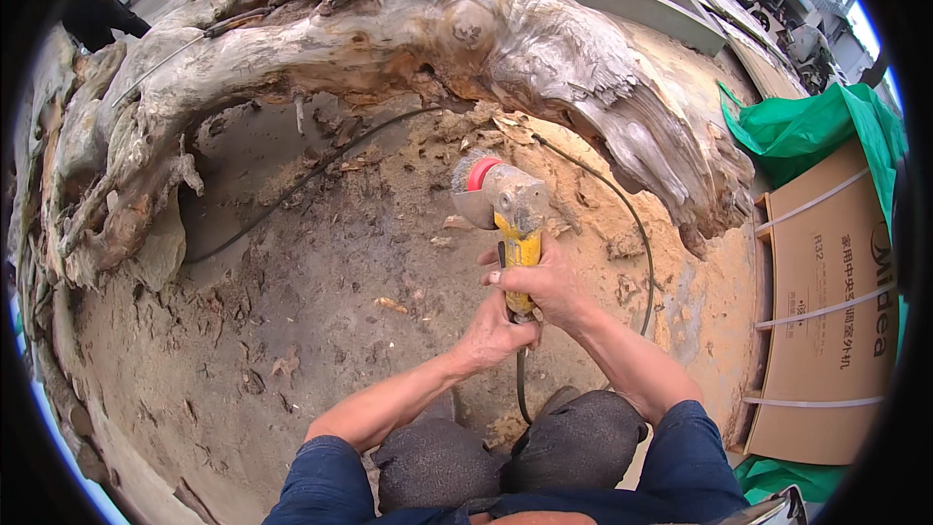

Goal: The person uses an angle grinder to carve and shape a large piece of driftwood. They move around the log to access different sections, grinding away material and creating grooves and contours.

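A yellow and grey angle grinder points away from me over the ground. Its head carries a bristly wire brush with a red ring, and a metal guard sits beside it. My right hand is wrapped around the yellow body. Behind it, my left hand grips the rear end, where the black power cord comes out. The brush is apart from the large weathered tree trunk that arches across the far side.
A black cable crosses the dirt and sawdust-covered ground. Bark scraps lie scattered about. At right stands a strapped cardboard box beside a green tarp. Another person is at the far left; a concrete planter edge lies beyond the trunk.
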Demonstrator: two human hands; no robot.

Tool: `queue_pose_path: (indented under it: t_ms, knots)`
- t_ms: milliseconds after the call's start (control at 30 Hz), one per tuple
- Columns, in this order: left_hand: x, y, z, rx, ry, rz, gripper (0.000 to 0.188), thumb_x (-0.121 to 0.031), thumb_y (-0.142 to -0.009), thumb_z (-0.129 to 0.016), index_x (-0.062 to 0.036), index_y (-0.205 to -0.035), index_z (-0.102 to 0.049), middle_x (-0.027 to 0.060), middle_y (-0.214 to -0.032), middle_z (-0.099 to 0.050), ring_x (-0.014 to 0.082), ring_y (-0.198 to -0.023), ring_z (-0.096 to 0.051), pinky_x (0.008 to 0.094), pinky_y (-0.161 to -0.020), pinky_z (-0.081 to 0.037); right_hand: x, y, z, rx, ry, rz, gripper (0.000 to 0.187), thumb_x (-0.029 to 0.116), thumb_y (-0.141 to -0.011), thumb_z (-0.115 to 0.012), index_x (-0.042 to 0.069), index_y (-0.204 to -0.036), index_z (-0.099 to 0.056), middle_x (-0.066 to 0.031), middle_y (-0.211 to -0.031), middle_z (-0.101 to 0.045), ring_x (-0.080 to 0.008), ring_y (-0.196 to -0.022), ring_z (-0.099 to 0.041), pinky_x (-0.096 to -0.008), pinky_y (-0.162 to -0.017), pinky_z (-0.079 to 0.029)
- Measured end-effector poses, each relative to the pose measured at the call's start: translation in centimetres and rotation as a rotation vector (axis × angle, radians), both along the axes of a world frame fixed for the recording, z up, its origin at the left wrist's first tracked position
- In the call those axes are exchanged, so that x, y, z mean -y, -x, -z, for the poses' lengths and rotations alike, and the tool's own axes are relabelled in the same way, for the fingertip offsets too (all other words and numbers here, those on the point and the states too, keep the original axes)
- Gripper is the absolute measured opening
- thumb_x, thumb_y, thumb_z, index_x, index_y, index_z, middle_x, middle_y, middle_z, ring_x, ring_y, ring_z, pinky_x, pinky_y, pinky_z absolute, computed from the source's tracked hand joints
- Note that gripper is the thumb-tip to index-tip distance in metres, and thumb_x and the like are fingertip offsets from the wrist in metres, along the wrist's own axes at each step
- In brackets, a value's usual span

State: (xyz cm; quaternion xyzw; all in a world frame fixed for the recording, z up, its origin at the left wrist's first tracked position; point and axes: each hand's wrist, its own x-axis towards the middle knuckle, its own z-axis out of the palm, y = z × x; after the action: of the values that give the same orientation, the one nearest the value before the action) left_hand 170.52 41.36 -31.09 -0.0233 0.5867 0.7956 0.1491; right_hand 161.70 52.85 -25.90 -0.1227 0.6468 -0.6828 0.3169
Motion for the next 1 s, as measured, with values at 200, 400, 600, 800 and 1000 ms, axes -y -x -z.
queue_pose_path:
  t_ms: [200,400,600,800,1000]
  knots:
    - [-1.7,0.6,0.0,0.102,-0.021,-0.273,0.035,0.005,-0.074,-0.072,0.0026,-0.108,-0.062,0.0101,-0.09,-0.068,0.0209,-0.075,-0.068,0.035,-0.063,-0.056,1.0,0.9,0.9,-0.129,-0.018,-0.063,0.055,0.018,-0.075,-0.075,-0.001,-0.125,-0.058,-0.0091,-0.104,-0.067,-0.0199,-0.095,-0.065,-0.0372,-0.086,-0.053]
    - [-3.8,1.8,-4.7,0.198,0.074,-0.487,0.04,0.011,-0.072,-0.068,0.0057,-0.111,-0.059,0.0123,-0.086,-0.065,0.0225,-0.07,-0.066,0.0358,-0.057,-0.052,1.1,2.3,-0.2,-0.258,0.0,-0.06,0.052,0.016,-0.073,-0.071,-0.006,-0.119,-0.059,-0.0155,-0.094,-0.067,-0.027,-0.089,-0.066,-0.0407,-0.083,-0.054]
    - [-1.8,3.3,-5.2,0.284,0.136,-0.312,0.028,0.005,-0.077,-0.072,0.0028,-0.103,-0.064,0.01,-0.086,-0.068,0.0217,-0.071,-0.068,0.0362,-0.059,-0.056,1.5,4.0,-0.7,-0.157,-0.012,0.001,0.047,0.014,-0.072,-0.074,-0.001,-0.115,-0.062,-0.0106,-0.097,-0.067,-0.0203,-0.088,-0.065,-0.0363,-0.081,-0.054]
    - [0.2,5.0,-0.1,0.086,0.16,-0.247,0.019,-0.003,-0.083,-0.076,0.0022,-0.099,-0.066,0.008,-0.083,-0.069,0.0173,-0.071,-0.068,0.0326,-0.058,-0.054,2.6,5.1,0.2,-0.039,0.056,0.056,0.037,0.013,-0.076,-0.072,-0.002,-0.107,-0.062,-0.0081,-0.086,-0.066,-0.017,-0.077,-0.064,-0.0346,-0.072,-0.054]
    - [2.9,6.7,2.4,0.03,0.125,-0.162,0.016,-0.007,-0.087,-0.077,0.0012,-0.095,-0.066,0.0058,-0.082,-0.068,0.015,-0.07,-0.067,0.0315,-0.057,-0.051,5.4,4.4,0.5,-0.096,-0.106,0.3,0.023,0.013,-0.076,-0.078,0.0,-0.091,-0.067,-0.004,-0.081,-0.067,-0.0136,-0.07,-0.062,-0.0309,-0.065,-0.05]
